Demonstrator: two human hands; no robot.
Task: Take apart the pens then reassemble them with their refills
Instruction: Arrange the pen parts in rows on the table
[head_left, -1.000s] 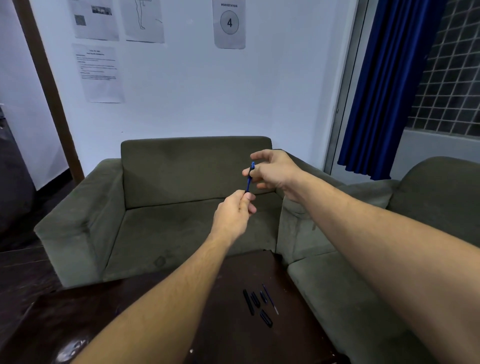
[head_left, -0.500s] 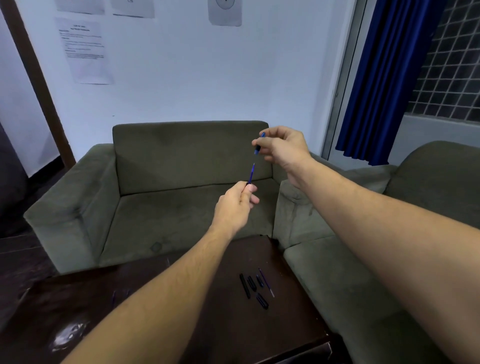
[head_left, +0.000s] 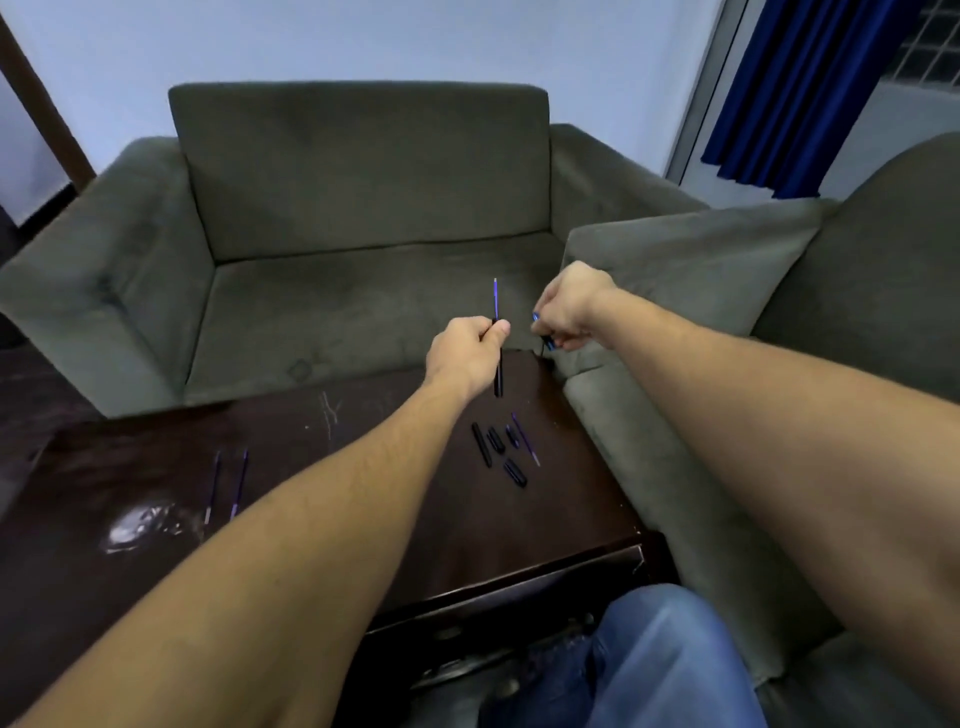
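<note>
My left hand (head_left: 467, 351) grips a black pen barrel (head_left: 498, 376) held upright, with a thin blue refill (head_left: 496, 299) sticking out of its top. My right hand (head_left: 569, 306) pinches a small blue-and-black pen piece (head_left: 543, 332), a short way to the right of the barrel. On the dark wooden table (head_left: 363, 467) below my hands lie several black pen parts (head_left: 496, 449) and a loose blue refill (head_left: 524, 436). Two more blue refills (head_left: 226, 483) lie side by side near the table's left part.
A grey-green sofa (head_left: 358, 171) stands behind the table and another one (head_left: 727, 291) runs along its right side. A shiny glare patch (head_left: 140, 525) marks the table's left. My knee in blue jeans (head_left: 654, 660) shows at the bottom. A blue curtain (head_left: 789, 88) hangs top right.
My right hand pulled its piece off the refill and dropped down to the right. My left hand lowered with the barrel and refill. My head tipped down, bringing the table into view.
</note>
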